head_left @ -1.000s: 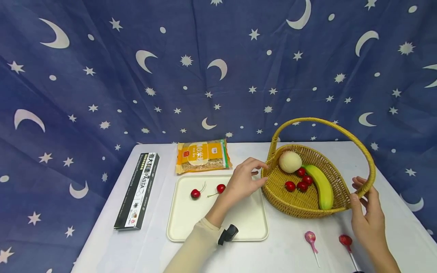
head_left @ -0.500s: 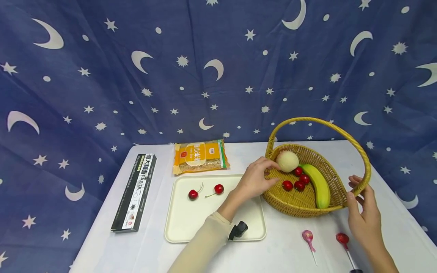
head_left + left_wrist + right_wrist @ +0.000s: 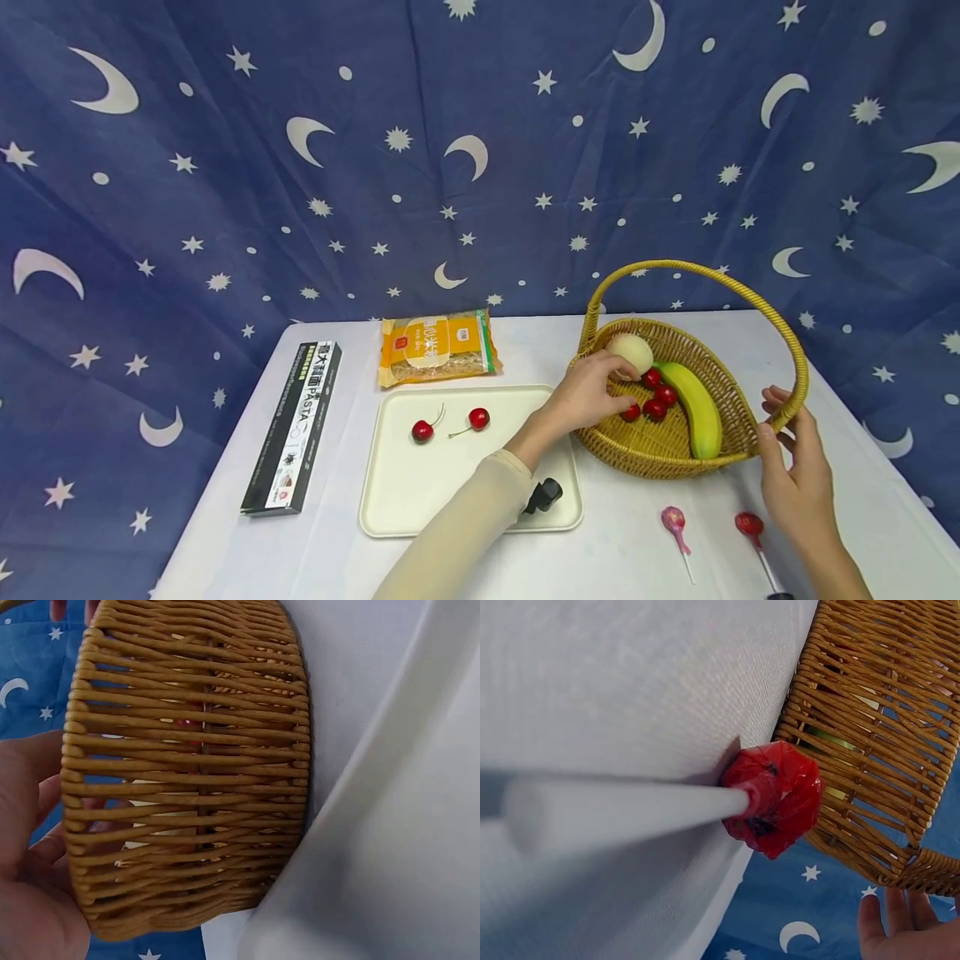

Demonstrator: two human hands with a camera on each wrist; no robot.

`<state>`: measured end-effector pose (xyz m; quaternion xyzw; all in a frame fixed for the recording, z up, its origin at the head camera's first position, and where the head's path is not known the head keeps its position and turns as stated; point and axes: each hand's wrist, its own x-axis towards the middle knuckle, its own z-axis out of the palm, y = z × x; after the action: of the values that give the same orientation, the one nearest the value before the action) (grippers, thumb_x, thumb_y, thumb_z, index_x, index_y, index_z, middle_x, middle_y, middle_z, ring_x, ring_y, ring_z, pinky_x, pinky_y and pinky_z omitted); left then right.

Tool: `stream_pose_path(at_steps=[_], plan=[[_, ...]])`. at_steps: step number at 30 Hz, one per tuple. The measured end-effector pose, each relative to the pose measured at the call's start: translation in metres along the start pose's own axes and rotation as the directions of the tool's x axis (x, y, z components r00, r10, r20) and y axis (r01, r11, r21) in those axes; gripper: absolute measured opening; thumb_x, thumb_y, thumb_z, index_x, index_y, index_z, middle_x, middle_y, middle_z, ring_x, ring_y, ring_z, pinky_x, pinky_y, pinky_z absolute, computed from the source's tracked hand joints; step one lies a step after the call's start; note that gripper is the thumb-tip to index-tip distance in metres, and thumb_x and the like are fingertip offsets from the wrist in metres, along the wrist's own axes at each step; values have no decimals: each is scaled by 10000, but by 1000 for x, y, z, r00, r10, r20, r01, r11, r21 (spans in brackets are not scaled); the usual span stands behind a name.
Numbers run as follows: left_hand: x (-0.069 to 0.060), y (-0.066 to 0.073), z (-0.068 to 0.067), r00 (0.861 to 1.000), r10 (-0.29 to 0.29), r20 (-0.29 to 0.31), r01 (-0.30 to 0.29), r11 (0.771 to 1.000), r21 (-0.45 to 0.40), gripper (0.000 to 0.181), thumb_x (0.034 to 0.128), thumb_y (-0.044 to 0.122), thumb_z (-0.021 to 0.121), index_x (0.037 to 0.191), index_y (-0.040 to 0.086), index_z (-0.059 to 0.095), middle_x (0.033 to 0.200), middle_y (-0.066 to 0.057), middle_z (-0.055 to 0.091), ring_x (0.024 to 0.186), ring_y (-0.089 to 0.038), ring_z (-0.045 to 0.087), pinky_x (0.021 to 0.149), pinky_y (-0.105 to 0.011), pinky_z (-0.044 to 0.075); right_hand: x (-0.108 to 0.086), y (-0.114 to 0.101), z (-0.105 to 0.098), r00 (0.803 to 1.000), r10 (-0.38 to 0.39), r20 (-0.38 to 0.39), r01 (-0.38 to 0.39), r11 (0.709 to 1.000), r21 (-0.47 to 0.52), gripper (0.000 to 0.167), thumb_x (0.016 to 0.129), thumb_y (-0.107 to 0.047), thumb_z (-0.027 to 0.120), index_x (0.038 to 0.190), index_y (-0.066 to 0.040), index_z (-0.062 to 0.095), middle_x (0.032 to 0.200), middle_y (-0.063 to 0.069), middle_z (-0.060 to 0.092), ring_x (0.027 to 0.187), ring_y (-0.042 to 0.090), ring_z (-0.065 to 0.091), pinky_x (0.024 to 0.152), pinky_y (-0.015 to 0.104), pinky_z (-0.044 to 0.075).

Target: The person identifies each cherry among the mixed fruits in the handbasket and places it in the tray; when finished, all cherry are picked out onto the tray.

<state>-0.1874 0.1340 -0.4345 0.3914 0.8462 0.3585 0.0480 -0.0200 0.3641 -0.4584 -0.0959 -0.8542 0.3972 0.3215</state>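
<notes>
My left hand point(image 3: 588, 396) reaches over the near-left rim of the wicker basket point(image 3: 637, 461), its fingers spread around a gap. The fingers lie by a pale round fruit point(image 3: 632, 353); the thumb is beside a cherry point(image 3: 632, 412), which it partly covers. Several cherries and a yellow-green banana point(image 3: 693, 412) lie inside. In the left wrist view the weave point(image 3: 187, 765) hides part of this hand point(image 3: 37, 855). My right hand point(image 3: 801, 475) holds the handle's base at the basket's right end, thumb in front and fingers behind; its fingertips show in the right wrist view.
A cream tray point(image 3: 420, 500) bears two stemmed cherries under the left forearm. Behind it lies an orange grain bag point(image 3: 437, 348); at left, a pasta box point(image 3: 292, 429). A pink lollipop point(image 3: 674, 521) and a red lollipop point(image 3: 750, 525) lie before the basket.
My left hand has moved right, from outside the basket's rim to over its inside, beside the pale fruit and a cherry. The right hand stays at the handle. The whole head view has shifted slightly.
</notes>
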Motion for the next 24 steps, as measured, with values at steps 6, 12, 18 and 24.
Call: stream_pose_path(at_steps=[6,12,18,24], plan=[[14,8,5,997,-18,71,13,998,69,314,936,241,834,1236,195,753,1249,28,759,1135,-100,698,916,-142,506,0,0,-1,1000,-10,-2,10,1000,-3,511,1103,-51,499,1600,-155,444,1545,-161,527,1332,-157,424,1053,-39,326],[24,12,13,984,-81,158,58,987,150,304,942,272,832,1233,228,753,1257,74,758,1081,-47,672,877,-135,507,-1,0,0,1000,-12,-4,12,1000,-9,498,1109,-73,505,1598,-148,448,1528,-217,513,1329,-159,421,1046,-40,330],[30,13,19,964,-122,236,63,968,242,258,942,273,831,1190,262,759,1219,116,753,971,-54,655,815,-154,503,0,1,0,1000,-20,0,20,1000,-11,501,1110,-80,503,1601,-160,444,1523,-255,493,1334,-164,414,1054,-41,323],[36,12,25,952,-121,282,28,949,315,272,933,266,833,1199,276,775,1202,140,755,1109,-46,666,1058,-241,512,0,1,-1,1000,-17,5,17,1000,-25,511,1106,-76,509,1605,-157,436,1536,-241,490,1338,-177,404,1058,-48,311]])
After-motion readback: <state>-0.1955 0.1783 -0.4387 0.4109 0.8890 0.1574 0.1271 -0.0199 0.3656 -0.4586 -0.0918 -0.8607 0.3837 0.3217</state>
